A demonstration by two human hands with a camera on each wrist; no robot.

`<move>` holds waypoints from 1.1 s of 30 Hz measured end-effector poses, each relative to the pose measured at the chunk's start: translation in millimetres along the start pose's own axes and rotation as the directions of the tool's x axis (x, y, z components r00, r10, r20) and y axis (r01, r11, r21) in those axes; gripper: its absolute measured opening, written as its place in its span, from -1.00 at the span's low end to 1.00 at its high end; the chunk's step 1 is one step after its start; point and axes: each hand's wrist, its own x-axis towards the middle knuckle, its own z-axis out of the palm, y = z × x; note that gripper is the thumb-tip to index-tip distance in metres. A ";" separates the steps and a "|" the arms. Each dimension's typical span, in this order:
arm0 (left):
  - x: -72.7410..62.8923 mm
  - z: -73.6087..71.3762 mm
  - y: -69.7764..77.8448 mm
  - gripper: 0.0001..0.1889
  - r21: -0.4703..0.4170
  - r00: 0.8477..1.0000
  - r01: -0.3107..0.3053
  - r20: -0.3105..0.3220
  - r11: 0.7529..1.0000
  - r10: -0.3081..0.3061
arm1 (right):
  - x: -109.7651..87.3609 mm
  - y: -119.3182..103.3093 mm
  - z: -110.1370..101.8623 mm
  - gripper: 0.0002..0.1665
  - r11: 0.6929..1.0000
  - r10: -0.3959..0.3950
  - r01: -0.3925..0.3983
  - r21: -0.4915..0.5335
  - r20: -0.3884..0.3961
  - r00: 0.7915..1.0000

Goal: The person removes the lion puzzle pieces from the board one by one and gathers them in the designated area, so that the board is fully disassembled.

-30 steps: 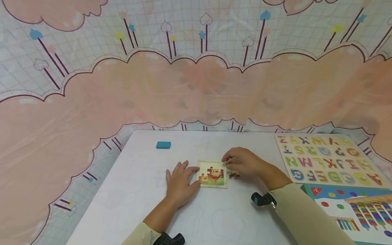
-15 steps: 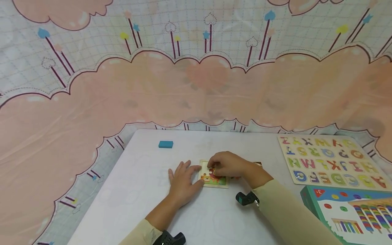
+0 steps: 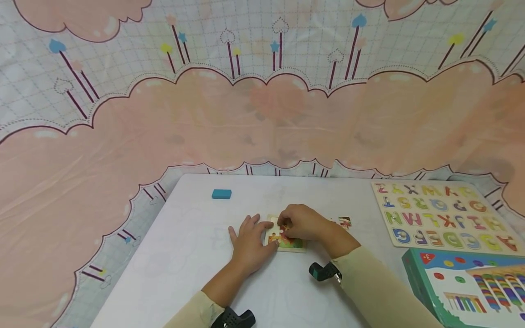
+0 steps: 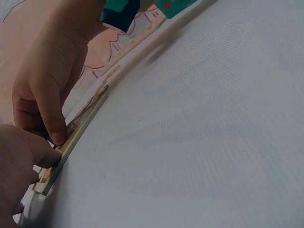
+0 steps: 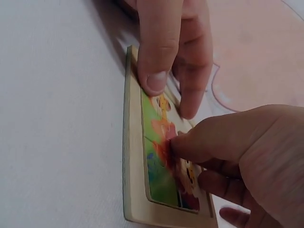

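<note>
A small wooden jigsaw board (image 3: 302, 249) with a pale frame and a cartoon animal picture lies on the white table. My left hand (image 3: 251, 243) rests along its left side, fingers spread; thumb and index finger press on the frame. Over the picture, my right hand (image 3: 305, 222) pinches a reddish puzzle piece (image 5: 167, 137) between thumb and fingertips, low against the board. Most of that piece is hidden by the fingers. Green pieces show along the picture's lower edge. In the left wrist view the right fingers (image 4: 58, 137) reach down onto the board, close to the left hand.
Loose puzzle pieces (image 3: 344, 222) lie right of the board, partly behind the right wrist. A blue block (image 3: 221, 194) sits toward the back left. To the right are an alphabet board (image 3: 445, 216) and a colourful box (image 3: 463, 284). A patterned cloth hangs behind the table.
My right hand has moved left from beside the board to over the picture, uncovering loose pieces at the right. The left hand stays at the frame, shifting slightly right.
</note>
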 end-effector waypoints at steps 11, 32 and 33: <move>0.3 0.6 0.7 -0.51 0.013 0.999 0.034 0.002 0.999 -0.034 | -0.3 1.1 0.5 -0.83 0.998 0.019 -0.018 -0.063 0.014 1.000; -2.1 1.6 2.1 -0.52 0.022 1.000 0.022 -0.009 1.000 -0.022 | -2.3 8.9 -3.8 -0.85 0.991 -0.081 0.084 0.105 -0.035 0.996; -2.2 1.7 2.2 -0.52 0.023 1.000 0.021 -0.010 1.000 -0.021 | -2.5 9.3 -3.7 -0.85 0.988 -0.077 0.081 0.129 -0.035 0.996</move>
